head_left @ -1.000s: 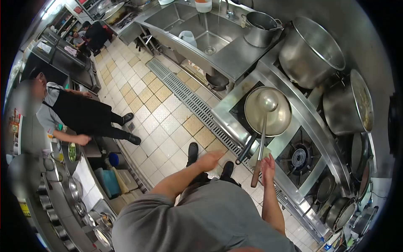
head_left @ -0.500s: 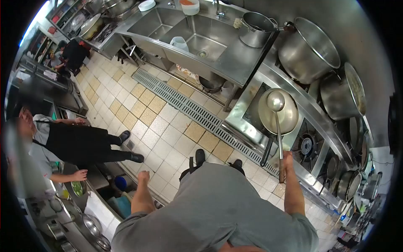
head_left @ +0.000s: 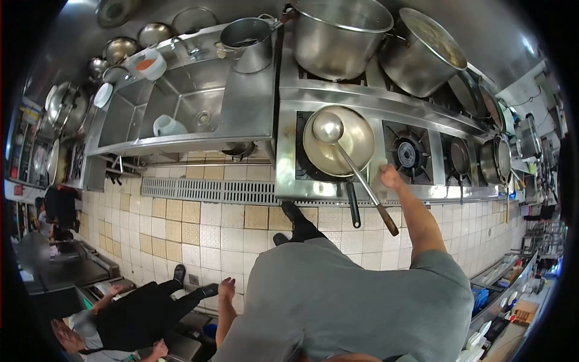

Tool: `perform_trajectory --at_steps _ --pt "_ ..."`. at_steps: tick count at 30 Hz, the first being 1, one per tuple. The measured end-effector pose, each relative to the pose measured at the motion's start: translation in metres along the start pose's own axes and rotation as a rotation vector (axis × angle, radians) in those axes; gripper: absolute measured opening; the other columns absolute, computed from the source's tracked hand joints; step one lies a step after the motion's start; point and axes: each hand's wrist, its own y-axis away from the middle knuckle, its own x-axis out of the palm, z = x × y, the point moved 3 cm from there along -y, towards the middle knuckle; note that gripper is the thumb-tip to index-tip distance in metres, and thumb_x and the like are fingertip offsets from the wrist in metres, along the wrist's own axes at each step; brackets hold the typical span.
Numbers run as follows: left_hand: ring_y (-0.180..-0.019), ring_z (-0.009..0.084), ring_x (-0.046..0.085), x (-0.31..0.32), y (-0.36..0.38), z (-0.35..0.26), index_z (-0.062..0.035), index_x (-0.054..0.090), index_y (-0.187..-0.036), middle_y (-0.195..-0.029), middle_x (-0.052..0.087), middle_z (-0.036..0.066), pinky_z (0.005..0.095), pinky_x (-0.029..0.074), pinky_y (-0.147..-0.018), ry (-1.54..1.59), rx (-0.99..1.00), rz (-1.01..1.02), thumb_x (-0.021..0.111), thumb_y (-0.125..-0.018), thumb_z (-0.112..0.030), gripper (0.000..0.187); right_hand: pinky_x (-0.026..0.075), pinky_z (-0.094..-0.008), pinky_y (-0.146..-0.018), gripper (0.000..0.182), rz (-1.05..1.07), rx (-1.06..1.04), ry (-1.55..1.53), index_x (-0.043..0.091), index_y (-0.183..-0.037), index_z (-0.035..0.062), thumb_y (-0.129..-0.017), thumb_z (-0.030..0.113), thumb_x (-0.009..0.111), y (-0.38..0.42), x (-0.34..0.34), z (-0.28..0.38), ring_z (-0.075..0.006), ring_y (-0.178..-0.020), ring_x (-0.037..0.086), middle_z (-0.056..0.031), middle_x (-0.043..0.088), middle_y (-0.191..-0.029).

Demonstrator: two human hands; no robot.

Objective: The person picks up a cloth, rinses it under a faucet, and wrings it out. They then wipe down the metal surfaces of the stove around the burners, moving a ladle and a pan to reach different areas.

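My right hand (head_left: 391, 176) is over the front of the stove, beside the ladle's handle and apart from it, its fingers curled with nothing visible in them. The long ladle (head_left: 329, 127) rests with its bowl in a wide pan (head_left: 356, 154) on the left burner, and its wooden-ended handle sticks out over the floor. The pan's black handle points toward me. My left hand (head_left: 227, 288) hangs low at my side above the tiles, holding nothing, its fingers loosely apart.
Two large pots (head_left: 344, 42) stand behind the burners. Left of the stove is a steel double sink (head_left: 187, 99) with a white jug (head_left: 169, 125) and a saucepan (head_left: 247, 36) on its right side. A co-worker in a black apron (head_left: 129, 317) stands at lower left.
The view has swung toward the stove, which now lies straight ahead. My right hand has come away from the ladle's handle. The ladle still rests in the pan.
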Motion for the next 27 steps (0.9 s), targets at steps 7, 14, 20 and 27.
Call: perform_trajectory --at_steps 7,14,20,27 --pt "-0.100 0.0408 0.067 -0.095 -0.032 -0.071 -0.0055 0.067 -0.119 -0.120 0.066 0.024 0.0470 0.056 -0.086 -0.355 0.015 -0.176 0.066 -0.085 -0.017 0.035 0.047 -0.0458 -0.097 0.036 -0.120 -0.027 0.097 0.070 -0.107 0.0010 -0.082 0.021 0.055 -0.137 -0.022 -0.031 -0.0374 -0.110 0.062 -0.0223 0.067 -0.116" --pt "-0.090 0.0252 0.070 -0.105 -0.040 -0.161 0.0040 0.062 -0.126 -0.109 0.070 0.020 0.0361 0.055 -0.081 0.268 -0.238 -0.265 0.062 -0.091 -0.021 0.043 0.049 -0.0417 -0.099 0.039 -0.174 0.003 -0.343 0.068 -0.120 0.0056 -0.085 0.011 0.051 -0.225 -0.080 -0.008 -0.0376 -0.111 0.064 -0.0212 0.069 -0.117" --pt "-0.095 0.0224 0.069 -0.102 -0.051 -0.135 -0.0032 0.064 -0.125 -0.105 0.071 0.018 0.0339 0.053 -0.081 -0.245 0.109 -0.033 0.059 -0.094 -0.020 0.035 0.053 -0.0362 -0.081 0.028 -0.031 0.409 -0.630 0.072 -0.101 -0.0004 -0.090 0.016 0.052 -0.203 -0.099 -0.047 -0.0287 -0.081 0.066 -0.0150 0.070 -0.086" --pt "-0.098 0.0213 0.067 -0.117 -0.019 -0.123 -0.0140 0.056 -0.138 -0.125 0.065 0.006 0.0388 0.053 -0.075 0.433 -0.673 -0.065 0.055 -0.100 -0.032 0.042 0.047 -0.0351 -0.077 0.047 0.010 0.641 -1.009 0.068 -0.112 -0.0016 -0.098 0.041 0.055 -0.206 -0.114 0.001 -0.0176 -0.087 0.058 -0.0070 0.066 -0.097"
